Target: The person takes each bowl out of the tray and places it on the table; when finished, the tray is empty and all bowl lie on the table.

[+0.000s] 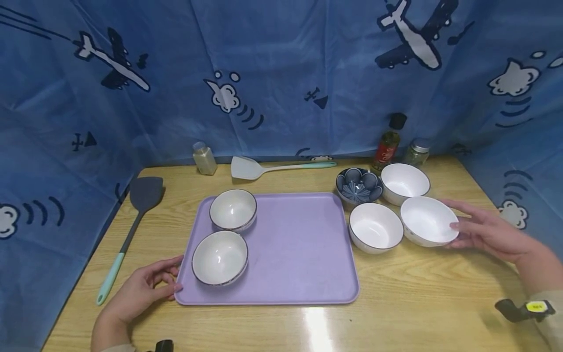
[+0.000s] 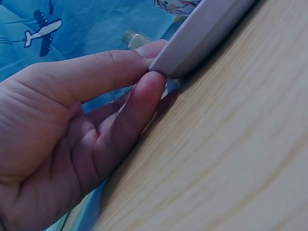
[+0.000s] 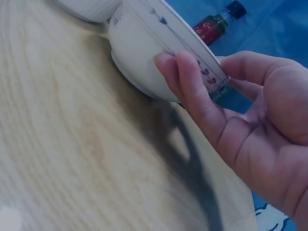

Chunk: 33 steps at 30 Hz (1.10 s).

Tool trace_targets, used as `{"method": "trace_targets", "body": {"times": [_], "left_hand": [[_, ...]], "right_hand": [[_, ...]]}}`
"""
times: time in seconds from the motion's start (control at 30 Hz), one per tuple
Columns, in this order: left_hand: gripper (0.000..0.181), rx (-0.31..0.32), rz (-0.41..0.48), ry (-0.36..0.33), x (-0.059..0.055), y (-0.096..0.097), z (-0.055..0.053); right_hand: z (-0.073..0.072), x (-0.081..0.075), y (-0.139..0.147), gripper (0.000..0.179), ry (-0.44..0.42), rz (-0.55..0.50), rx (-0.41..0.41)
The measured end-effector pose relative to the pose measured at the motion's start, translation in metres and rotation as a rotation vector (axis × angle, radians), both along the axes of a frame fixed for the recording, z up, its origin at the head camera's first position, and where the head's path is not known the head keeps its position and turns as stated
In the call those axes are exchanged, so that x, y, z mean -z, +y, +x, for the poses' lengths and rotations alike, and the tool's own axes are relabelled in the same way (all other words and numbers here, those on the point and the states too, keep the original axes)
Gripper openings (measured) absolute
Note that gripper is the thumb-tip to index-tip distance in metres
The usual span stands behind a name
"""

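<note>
While a blue curtain (image 1: 272, 83) printed with aeroplanes rises beyond the fingers of both hands, a wooden table (image 1: 396, 303) stretches beneath them. Next in size comes a purple tray (image 1: 303, 254), lying to the right of the left fingers, which pinch its edge by the near left corner. Left of and beyond those same fingers lies a dark spatula (image 1: 131, 232) with a mint handle end; a white spatula (image 1: 283, 167) lies farther off, past the far edge of the tray. The left hand (image 1: 144, 287) has its thumb and fingertips on the tray's rim, while the right hand (image 1: 488, 231) grips the side of a patterned white bowl (image 1: 428, 221), which sits just left of its fingers; I cannot tell whether its base touches the table.

Beyond that grip stands a rear white bowl (image 1: 404, 184), and to its left are a plain-looking white bowl (image 1: 376, 228) and, farther away, a dark blue bowl (image 1: 358, 187). Nearest the left fingers on the tray is a front bowl (image 1: 220, 258), with a back bowl (image 1: 233, 210) just beyond. Smallest are a red-labelled bottle (image 1: 387, 146) and a lidded jar (image 1: 417, 152), past the right fingers, and a pale shaker (image 1: 205, 160), well beyond the left ones.
</note>
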<state>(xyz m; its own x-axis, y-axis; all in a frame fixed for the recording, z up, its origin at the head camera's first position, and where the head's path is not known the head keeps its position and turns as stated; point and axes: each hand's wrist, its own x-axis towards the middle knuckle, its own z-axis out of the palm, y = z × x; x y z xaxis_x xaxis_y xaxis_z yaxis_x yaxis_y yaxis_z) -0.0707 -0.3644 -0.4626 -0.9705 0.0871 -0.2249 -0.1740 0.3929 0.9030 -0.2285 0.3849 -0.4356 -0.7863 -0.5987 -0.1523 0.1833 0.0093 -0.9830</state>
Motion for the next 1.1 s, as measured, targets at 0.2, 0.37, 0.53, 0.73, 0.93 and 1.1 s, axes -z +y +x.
{"method": "trace_targets", "body": {"times": [0.2,0.37,0.53,0.73,0.93,1.1], "left_hand": [[0.071,0.0,0.0,-0.005,-0.001,0.0,0.0],[0.071,0.003,0.0,0.002,0.0,0.0,0.0],[0.071,-0.004,-0.016,-0.001,0.001,0.0,0.0],[0.071,0.002,-0.008,0.006,0.001,0.002,0.001],[0.071,0.022,-0.008,0.016,0.001,0.002,0.002],[0.071,0.004,-0.034,0.003,-0.002,0.0,0.001]], "right_hand": [[0.001,0.006,0.0,0.062,-0.049,-0.013,-0.004],[0.001,0.008,0.0,0.062,-0.051,-0.005,-0.001],[0.006,0.01,-0.002,0.061,-0.059,-0.023,0.019],[0.007,0.007,0.0,0.058,0.002,0.207,0.144],[0.008,-0.002,-0.001,0.061,0.103,0.389,0.186],[0.008,-0.008,-0.003,0.062,0.187,0.349,0.191]]}}
